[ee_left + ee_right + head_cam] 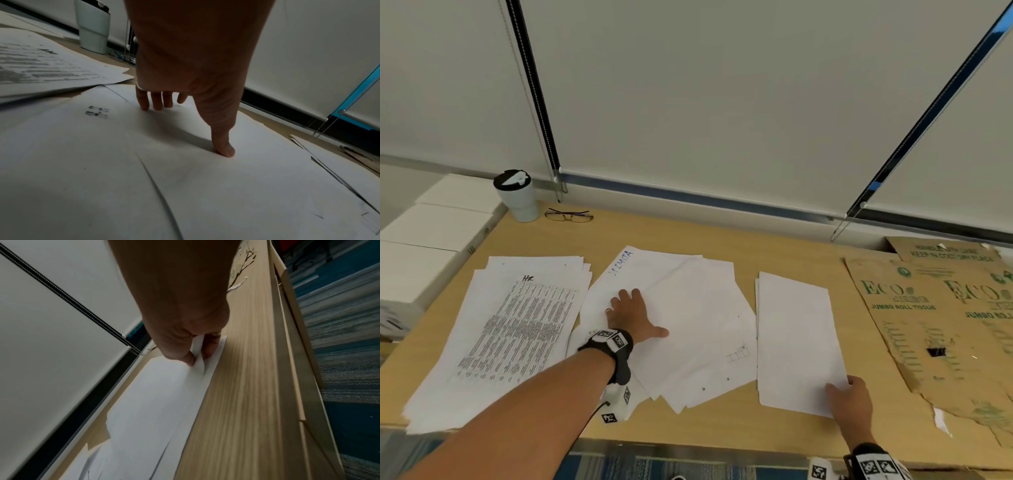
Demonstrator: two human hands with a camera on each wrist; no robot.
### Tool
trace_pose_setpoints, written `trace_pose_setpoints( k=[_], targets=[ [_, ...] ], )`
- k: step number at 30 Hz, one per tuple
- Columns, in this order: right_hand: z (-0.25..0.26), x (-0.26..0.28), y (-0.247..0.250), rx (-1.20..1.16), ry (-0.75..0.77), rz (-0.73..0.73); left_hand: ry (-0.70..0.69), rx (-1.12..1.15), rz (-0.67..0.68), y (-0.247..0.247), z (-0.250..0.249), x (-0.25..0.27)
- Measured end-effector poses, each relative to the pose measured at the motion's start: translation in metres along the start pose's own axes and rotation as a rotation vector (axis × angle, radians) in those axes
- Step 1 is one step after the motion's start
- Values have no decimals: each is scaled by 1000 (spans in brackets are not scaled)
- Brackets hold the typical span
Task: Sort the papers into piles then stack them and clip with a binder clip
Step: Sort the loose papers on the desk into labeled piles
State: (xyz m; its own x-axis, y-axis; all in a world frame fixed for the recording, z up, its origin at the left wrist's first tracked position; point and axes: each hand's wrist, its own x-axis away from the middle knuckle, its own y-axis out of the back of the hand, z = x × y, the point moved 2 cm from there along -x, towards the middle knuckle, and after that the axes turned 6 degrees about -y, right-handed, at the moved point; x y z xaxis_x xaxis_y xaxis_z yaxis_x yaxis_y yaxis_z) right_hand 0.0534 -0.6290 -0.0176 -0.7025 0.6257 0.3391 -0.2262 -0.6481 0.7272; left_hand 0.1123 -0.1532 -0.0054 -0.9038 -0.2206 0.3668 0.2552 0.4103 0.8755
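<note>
Three groups of white paper lie on the wooden desk (726,425). The left pile (513,329) shows printed text and a handwritten "HR". A loose, fanned middle pile (688,308) lies under my left hand (631,317), whose spread fingers and thumb (224,146) press flat on the top sheet (205,186). The narrow right pile (796,339) is blank on top. My right hand (849,394) pinches the near right corner of its top sheet (197,356) between thumb and fingers, lifting that corner slightly. A small black binder clip (936,352) lies on the cardboard.
A flattened brown cardboard box (941,329) covers the desk's right end. A white tumbler (517,195) and a pair of glasses (568,216) stand at the back left, near the window blinds. White boxes (431,233) sit beyond the left edge.
</note>
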Motion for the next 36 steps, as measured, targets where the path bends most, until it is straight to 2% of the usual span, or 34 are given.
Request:
trace_pose_setpoints(
  k=[2,5,8,10,14,16,20,22,23,25,28,29,30,31,33,34,36],
  targets=[
    [4,1,-1,26,-1,-37,36,6,13,2,3,-1],
    [14,6,-2,185,13,-139,60,50,14,4,10,-5],
    [31,16,-11,234,167,-184,74,98,49,9,12,-2],
    [40,24,-26,227,331,-124,70,170,74,12,10,1],
    [60,48,-62,177,586,132,63,299,95,17,5,5],
    [72,63,-76,221,722,158,54,430,205,24,0,9],
    [107,99,-89,398,944,192,93,1014,534,50,-23,26],
    [125,111,-87,425,1014,191,60,1117,604,66,-35,36],
    [133,114,-85,371,1035,215,42,1145,612,72,-40,38],
    [153,115,-78,108,1001,306,23,1260,559,84,-46,42],
    [180,113,-64,-175,790,346,32,1584,500,95,-39,35],
    [187,111,-58,-243,753,329,27,1589,477,95,-34,30],
    [192,108,-50,-308,716,308,2,1479,401,93,-26,25],
    [196,104,-42,-372,675,300,-32,1238,287,88,-17,21],
    [198,85,-30,-460,570,276,-151,579,62,72,2,12],
    [197,72,-27,-477,516,268,-201,332,25,61,9,9],
    [191,49,-20,-447,463,265,-273,92,51,37,16,10]
  ],
)
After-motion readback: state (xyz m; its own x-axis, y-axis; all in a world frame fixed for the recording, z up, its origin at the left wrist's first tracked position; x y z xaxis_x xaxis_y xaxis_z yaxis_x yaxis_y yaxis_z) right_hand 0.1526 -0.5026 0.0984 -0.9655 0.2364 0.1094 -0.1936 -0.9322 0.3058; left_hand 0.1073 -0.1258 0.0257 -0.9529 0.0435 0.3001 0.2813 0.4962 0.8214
